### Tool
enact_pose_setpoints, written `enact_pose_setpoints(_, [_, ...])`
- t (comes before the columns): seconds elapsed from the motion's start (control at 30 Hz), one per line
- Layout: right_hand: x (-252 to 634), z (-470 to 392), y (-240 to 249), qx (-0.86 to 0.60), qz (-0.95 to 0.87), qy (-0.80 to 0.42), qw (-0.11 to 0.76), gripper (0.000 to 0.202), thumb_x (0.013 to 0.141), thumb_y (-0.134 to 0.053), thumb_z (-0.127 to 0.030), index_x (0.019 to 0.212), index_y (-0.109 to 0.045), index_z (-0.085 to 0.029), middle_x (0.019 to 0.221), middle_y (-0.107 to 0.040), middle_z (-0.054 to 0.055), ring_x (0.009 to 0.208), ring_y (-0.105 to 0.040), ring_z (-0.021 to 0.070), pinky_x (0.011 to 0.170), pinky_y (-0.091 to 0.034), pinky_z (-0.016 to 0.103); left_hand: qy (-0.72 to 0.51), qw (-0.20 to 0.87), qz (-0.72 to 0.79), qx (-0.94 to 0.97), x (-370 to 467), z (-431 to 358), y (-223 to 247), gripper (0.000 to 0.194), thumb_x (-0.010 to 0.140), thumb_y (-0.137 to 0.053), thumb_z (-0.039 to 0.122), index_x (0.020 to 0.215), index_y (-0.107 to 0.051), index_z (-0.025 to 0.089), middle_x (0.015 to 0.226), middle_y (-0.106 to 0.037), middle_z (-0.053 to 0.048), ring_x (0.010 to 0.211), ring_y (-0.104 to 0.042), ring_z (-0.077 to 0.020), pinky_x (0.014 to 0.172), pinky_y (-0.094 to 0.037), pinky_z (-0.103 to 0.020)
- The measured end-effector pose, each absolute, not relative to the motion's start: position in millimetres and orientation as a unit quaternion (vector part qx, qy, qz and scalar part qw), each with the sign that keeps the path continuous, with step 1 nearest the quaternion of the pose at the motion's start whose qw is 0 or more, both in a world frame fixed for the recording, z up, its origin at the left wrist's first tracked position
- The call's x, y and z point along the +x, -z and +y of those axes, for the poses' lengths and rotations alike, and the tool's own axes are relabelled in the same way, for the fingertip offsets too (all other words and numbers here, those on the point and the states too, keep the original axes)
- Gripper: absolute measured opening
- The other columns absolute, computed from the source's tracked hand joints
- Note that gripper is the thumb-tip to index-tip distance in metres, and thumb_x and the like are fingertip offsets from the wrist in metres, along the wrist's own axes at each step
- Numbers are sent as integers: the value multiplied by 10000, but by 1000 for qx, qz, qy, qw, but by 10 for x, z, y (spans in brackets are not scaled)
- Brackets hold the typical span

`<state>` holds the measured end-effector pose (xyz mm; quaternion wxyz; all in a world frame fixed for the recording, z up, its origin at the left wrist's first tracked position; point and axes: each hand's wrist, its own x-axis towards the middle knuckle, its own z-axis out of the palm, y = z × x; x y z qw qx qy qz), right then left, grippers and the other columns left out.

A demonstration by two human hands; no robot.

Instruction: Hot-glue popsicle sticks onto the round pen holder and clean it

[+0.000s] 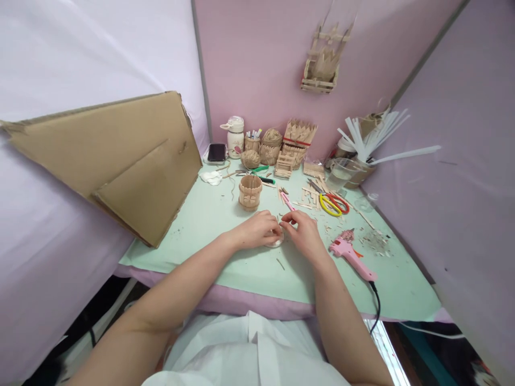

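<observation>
My left hand rests low over the table with its fingers curled down at a small pale round piece, mostly hidden under the fingertips. What those fingers pinch, if anything, does not show. Just to its right, my right hand has thumb and forefinger pressed together on something too small to name. A pink slim tool lies right behind the right hand. Beyond the left hand stands a small wooden-stick basket with a flower shape on its front.
A pink hot glue gun with a black cord lies at right. Behind it are scissors, wood scraps and a clear plastic cup. Twine balls and a bottle stand at back. Cardboard leans at left.
</observation>
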<state>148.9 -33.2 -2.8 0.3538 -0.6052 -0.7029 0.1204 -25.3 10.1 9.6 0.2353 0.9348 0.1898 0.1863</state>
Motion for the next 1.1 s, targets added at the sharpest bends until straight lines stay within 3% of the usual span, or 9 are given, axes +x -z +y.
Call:
enact_pose_setpoints(0.13, [1466, -409, -78, -571, -684, -162, 424, 83, 796, -557, -267, 782, -606, -202, 817, -646, 24, 763, -556, 171, 730, -405, 309, -273, 353, 259, 857, -246, 57, -121, 97, 741, -594, 204, 789, -671, 169, 792, -658, -33, 761, -535, -145, 731, -384, -260])
enact_pose_setpoints(0.3, [1420, -562, -174, -524, -675, -152, 496, 103, 816, -585, -301, 866, -597, -212, 822, -620, 13, 765, -548, 161, 736, -427, 306, -358, 582, 339, 647, -216, 57, -133, 196, 690, -663, 302, 791, -677, 135, 778, -665, -52, 708, -552, -134, 661, -396, -254])
enact_pose_setpoints(0.47, [1355, -697, -212, -482, -709, -78, 509, 106, 822, -605, -252, 922, -584, -227, 887, -592, 27, 805, -552, 163, 753, -449, 320, -331, 745, 324, 479, -167, -95, -230, 291, 611, -754, 363, 788, -690, 142, 731, -619, -27, 679, -516, -102, 644, -353, -247])
enact_pose_setpoints(0.7, [1293, -787, -168, -494, -717, 4, 492, 88, 846, -575, -210, 932, -590, -221, 913, -594, 42, 883, -568, 174, 773, -466, 319, -372, 780, 309, 396, -123, -344, -221, 296, 605, -772, 372, 715, -671, 117, 717, -582, -31, 676, -477, -91, 608, -310, -228])
enact_pose_setpoints(1.1, [1286, -815, -147, -494, -726, 15, 477, 112, 855, -534, -201, 923, -614, -241, 907, -602, 62, 881, -574, 199, 766, -484, 354, -356, 802, 256, 406, -170, -296, -106, 264, 645, -770, 331, 734, -693, 94, 678, -571, -28, 617, -452, -66, 599, -317, -222])
